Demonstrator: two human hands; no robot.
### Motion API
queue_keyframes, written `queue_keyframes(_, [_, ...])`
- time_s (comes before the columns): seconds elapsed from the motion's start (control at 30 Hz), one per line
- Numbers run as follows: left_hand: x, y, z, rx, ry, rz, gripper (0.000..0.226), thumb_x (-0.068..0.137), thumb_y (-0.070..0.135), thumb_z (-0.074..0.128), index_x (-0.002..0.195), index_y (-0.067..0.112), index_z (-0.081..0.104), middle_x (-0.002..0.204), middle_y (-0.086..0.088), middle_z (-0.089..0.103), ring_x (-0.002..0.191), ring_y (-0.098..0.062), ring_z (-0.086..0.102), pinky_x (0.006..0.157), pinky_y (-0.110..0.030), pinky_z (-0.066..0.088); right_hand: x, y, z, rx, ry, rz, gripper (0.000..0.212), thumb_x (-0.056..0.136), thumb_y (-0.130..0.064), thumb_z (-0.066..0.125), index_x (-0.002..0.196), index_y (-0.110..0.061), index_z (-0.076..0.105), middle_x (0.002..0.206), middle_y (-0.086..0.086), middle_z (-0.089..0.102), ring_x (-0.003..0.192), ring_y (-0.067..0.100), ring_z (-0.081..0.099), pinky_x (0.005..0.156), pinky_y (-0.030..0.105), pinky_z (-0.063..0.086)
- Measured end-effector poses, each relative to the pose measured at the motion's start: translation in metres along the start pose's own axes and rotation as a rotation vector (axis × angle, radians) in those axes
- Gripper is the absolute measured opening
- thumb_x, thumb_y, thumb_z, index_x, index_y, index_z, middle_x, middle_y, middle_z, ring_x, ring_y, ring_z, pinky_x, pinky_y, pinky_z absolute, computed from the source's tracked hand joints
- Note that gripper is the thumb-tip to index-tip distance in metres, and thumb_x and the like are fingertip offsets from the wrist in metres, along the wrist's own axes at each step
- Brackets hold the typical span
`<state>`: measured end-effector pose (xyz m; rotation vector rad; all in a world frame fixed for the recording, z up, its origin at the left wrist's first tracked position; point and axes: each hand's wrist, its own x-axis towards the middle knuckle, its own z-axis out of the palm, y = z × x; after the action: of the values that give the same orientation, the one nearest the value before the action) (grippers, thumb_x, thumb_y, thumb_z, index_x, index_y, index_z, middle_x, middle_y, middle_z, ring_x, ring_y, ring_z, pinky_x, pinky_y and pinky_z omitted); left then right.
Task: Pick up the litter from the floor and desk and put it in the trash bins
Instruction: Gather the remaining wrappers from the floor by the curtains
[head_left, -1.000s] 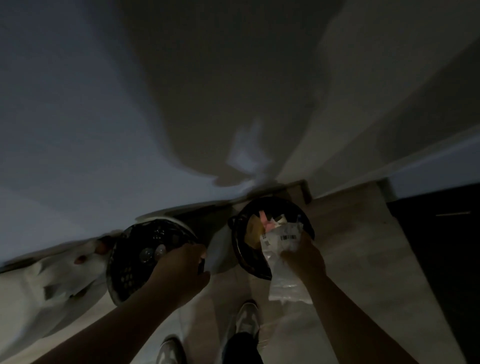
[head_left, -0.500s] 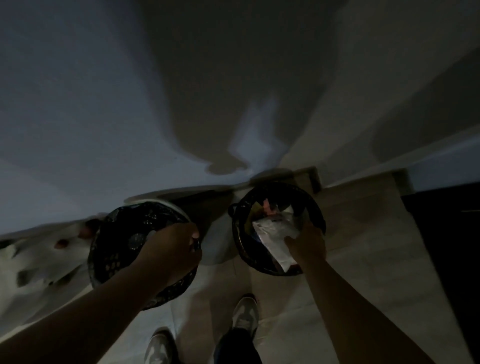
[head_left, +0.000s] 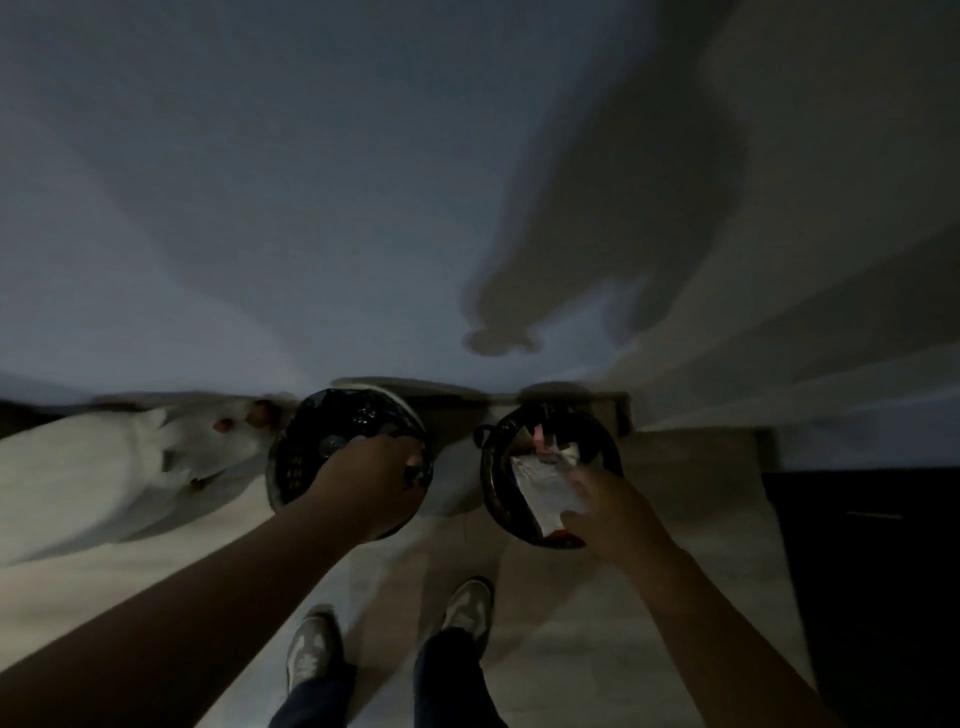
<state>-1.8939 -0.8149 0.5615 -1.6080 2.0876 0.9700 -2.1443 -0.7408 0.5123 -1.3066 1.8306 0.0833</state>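
Now | left hand (head_left: 371, 480) over left bin (head_left: 289, 470) | right hand (head_left: 618, 514) holds wrapper (head_left: 545, 488)

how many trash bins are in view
2. The left bin is under the left hand; the right bin is under the right hand, which holds a white wrapper. More may be out of view.

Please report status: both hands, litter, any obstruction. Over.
Left hand curled over left bin, contents hidden. Right hand at white wrapper in right bin mouth; grip unclear. No obstruction seen.
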Motion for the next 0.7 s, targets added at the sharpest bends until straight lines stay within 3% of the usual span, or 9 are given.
queue_keyframes(0.13, [-0.066, -0.004, -0.038, -0.046, 0.064, -0.036, 0.037, 0.089, 0.031, 0.058, 0.123, 0.017, 0.057, 0.119, -0.004, 0.062, 0.109, -0.023, 0.058, 0.093, -0.032, 0.048, -0.051, -0.06, -0.039, -0.069, -0.009, -0.102, 0.044, 0.089, -0.02, 0.062, 0.13, -0.009, 0.052, 0.121, 0.013, 0.058, 0.109, 0.027, 0.056, 0.084, 0.028, 0.044])
queue_keyframes(0.2, [-0.101, -0.011, -0.054, -0.072, 0.095, -0.058, 0.039, 0.087, 0.034, 0.06, 0.123, 0.019, 0.057, 0.12, -0.002, 0.061, 0.109, -0.021, 0.058, 0.091, -0.031, 0.048, -0.075, -0.09, -0.047, -0.092, 0.001, -0.165, 0.042, 0.089, -0.022, 0.062, 0.129, -0.013, 0.052, 0.123, 0.011, 0.058, 0.112, 0.024, 0.055, 0.084, 0.028, 0.045])
queue_keyframes(0.37, [-0.192, -0.047, -0.086, -0.114, 0.249, -0.108, 0.035, 0.085, 0.037, 0.06, 0.117, 0.024, 0.058, 0.116, 0.001, 0.062, 0.104, -0.017, 0.059, 0.087, -0.03, 0.049, -0.135, -0.178, -0.039, -0.146, 0.015, -0.339, 0.05, 0.088, -0.03, 0.063, 0.135, -0.027, 0.045, 0.131, -0.003, 0.052, 0.12, 0.015, 0.051, 0.099, 0.032, 0.043])
queue_keyframes(0.43, [-0.23, -0.068, -0.094, -0.109, 0.314, -0.126, 0.034, 0.085, 0.038, 0.06, 0.115, 0.023, 0.059, 0.113, 0.002, 0.063, 0.101, -0.016, 0.059, 0.086, -0.031, 0.05, -0.157, -0.219, -0.029, -0.177, 0.029, -0.429, 0.048, 0.088, -0.029, 0.062, 0.133, -0.026, 0.047, 0.129, -0.003, 0.052, 0.115, 0.015, 0.053, 0.095, 0.031, 0.046])
queue_keyframes(0.6, [-0.338, -0.137, -0.103, -0.14, 0.491, -0.173, 0.041, 0.087, 0.038, 0.06, 0.126, 0.028, 0.053, 0.121, 0.007, 0.06, 0.108, -0.013, 0.057, 0.082, -0.017, 0.039, -0.223, -0.322, 0.008, -0.278, 0.047, -0.623, 0.041, 0.087, -0.031, 0.063, 0.126, -0.027, 0.051, 0.121, -0.007, 0.055, 0.109, 0.01, 0.053, 0.091, 0.027, 0.047])
queue_keyframes(0.7, [-0.417, -0.186, -0.102, -0.162, 0.558, -0.248, 0.043, 0.087, 0.04, 0.06, 0.127, 0.026, 0.052, 0.121, 0.006, 0.06, 0.107, -0.013, 0.056, 0.084, -0.018, 0.04, -0.274, -0.387, 0.041, -0.333, 0.04, -0.758, 0.034, 0.085, -0.031, 0.065, 0.117, -0.026, 0.055, 0.113, -0.008, 0.057, 0.101, 0.009, 0.054, 0.086, 0.025, 0.047])
